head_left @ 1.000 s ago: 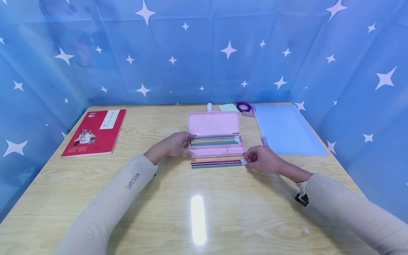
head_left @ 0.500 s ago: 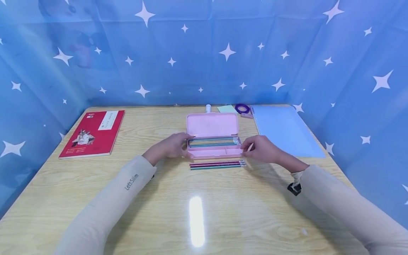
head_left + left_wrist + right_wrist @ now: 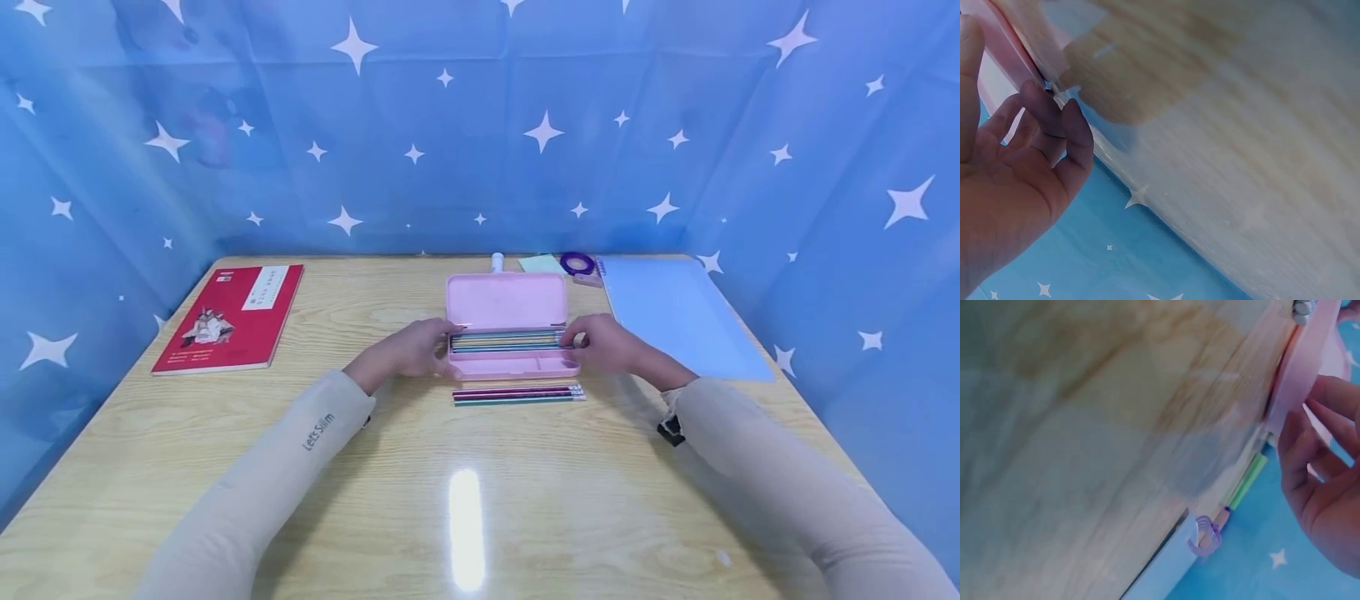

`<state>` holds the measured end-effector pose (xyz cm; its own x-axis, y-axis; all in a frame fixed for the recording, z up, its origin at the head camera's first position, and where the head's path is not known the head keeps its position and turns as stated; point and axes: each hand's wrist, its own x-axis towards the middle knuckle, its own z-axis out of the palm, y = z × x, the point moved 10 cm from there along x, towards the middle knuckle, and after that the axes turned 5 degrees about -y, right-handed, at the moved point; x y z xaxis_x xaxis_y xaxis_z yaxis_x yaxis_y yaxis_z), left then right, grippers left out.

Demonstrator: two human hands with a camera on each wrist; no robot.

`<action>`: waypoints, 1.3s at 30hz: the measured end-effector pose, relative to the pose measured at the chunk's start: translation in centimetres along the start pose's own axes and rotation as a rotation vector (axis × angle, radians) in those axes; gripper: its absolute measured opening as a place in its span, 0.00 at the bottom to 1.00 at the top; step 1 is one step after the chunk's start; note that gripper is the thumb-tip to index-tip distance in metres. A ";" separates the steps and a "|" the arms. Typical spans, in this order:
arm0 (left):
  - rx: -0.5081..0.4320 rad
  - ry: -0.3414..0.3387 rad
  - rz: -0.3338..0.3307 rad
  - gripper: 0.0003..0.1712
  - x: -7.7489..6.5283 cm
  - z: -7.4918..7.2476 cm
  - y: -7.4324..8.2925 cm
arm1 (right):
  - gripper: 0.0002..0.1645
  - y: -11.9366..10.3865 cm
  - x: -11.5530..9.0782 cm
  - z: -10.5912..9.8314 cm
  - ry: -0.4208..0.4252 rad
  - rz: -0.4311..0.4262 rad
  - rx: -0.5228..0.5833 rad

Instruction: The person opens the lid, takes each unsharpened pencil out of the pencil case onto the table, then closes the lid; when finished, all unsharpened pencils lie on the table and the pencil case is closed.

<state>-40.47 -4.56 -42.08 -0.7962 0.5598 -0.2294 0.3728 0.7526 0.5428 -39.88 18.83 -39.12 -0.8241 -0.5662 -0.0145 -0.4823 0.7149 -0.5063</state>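
A pink pencil case (image 3: 507,302) lies mid-table with its lid raised. Several pencils (image 3: 504,340) fill its rear compartment; the smaller front compartments show bare pink. My left hand (image 3: 416,348) holds the case's left end, thumb towards the front and fingers bent at the rear corner. Around the right end curl the fingers and thumb of my right hand (image 3: 606,345), close to the pencils' eraser ends. In the right wrist view, its fingertips meet the pink case wall (image 3: 1294,381). Just in front of the case, several more pencils (image 3: 517,396) lie side by side on the table.
A red book (image 3: 228,321) lies at the left. To the right is a pale blue spiral notebook (image 3: 682,321). Behind the case are a white cylinder (image 3: 497,262), pale green paper (image 3: 542,263), a purple tape roll (image 3: 577,263) and a small pinkish block (image 3: 588,280).
My right hand has left the ends of the pencils on the table and moved back to the case's right end. My left hand stays at the left end.
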 end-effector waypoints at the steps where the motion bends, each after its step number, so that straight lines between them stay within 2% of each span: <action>1: 0.001 0.000 -0.005 0.53 0.0 0.0 0.0 | 0.08 0.0 0.1 0.1 -0.004 -0.004 -0.004; 16: 0.013 -0.007 -0.012 0.55 0.0 -0.1 0.2 | 0.05 0.0 0.9 0.4 -0.052 -0.022 -0.021; 24: 0.008 -0.009 -0.009 0.55 -0.2 0.1 0.2 | 0.03 0.6 0.8 0.4 -0.055 0.001 0.040; 30: 0.011 -0.011 -0.013 0.55 -0.2 0.1 0.2 | 0.04 0.7 0.1 -0.9 0.014 -0.014 0.107; 35: 0.022 -0.003 -0.037 0.55 -0.1 0.0 -0.1 | 0.05 0.9 -1.1 -2.5 0.098 0.048 0.139; 39: 0.014 -0.005 -0.042 0.55 -0.1 0.0 -0.2 | 0.06 0.8 -2.2 -3.2 0.123 0.072 0.168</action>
<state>-40.47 -4.78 -42.15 -0.8087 0.5296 -0.2560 0.3459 0.7802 0.5212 -39.37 21.99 -36.77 -0.8894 -0.4549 0.0441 -0.3734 0.6676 -0.6442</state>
